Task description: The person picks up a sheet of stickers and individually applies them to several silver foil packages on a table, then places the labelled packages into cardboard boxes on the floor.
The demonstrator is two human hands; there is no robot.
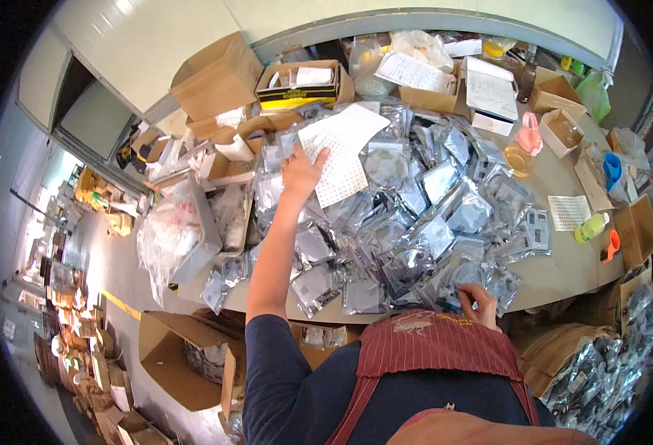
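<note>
My left hand (302, 169) reaches forward to white sheets printed with rows of small marks (341, 167). Its fingers are apart, with the thumb lying at the sheets' left edge. The sheets rest on a wide heap of shiny, silvery zip bags (438, 237) with flat items inside. Close to my body, at the table's near edge, my right hand (478, 302) has its fingers curled together beside a clear bag (464, 276). Whatever may be between those fingertips is too small to tell.
Cardboard boxes (297, 85) line the table's back. On the right stand a pink-topped jug (521, 152), a small yellow-green bottle (591, 228) and orange scissors or a tool (610, 245). A grey bin (197, 237) sits left; an open carton (193, 356) is below.
</note>
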